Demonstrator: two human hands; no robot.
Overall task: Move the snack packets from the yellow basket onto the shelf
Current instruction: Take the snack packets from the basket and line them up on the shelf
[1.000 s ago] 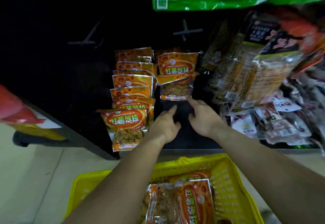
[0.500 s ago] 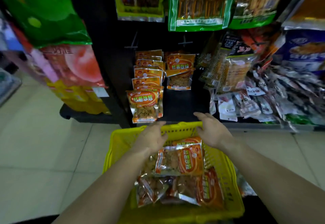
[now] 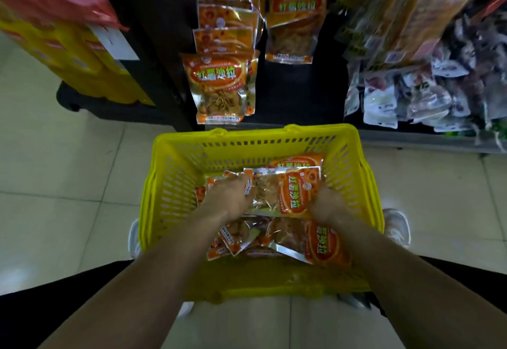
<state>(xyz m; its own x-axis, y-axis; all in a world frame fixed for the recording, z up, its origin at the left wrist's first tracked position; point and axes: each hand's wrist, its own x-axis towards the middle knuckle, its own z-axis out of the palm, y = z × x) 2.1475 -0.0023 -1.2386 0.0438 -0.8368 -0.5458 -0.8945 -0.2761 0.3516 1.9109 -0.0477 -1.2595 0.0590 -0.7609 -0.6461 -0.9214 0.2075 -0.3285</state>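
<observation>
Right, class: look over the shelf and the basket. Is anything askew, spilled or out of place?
Nothing is spilled or torn. The packets in the yellow basket lie jumbled at mixed angles, unlike the neat overlapping row on the shelf. The front shelf packet overhangs the edge slightly. Both hands, left hand and right hand, flank the top basket packet.

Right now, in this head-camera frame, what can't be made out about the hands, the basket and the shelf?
- Head view: the fingertips of the left hand and right hand are buried among the packets, so the grip is unclear.
- How many packets remain in the yellow basket: hands and the top packet cover the pile.
- Left shelf stack: packets overlap, count unclear.
- Shelf goods on the right: motion-blurred, labels unreadable.
</observation>
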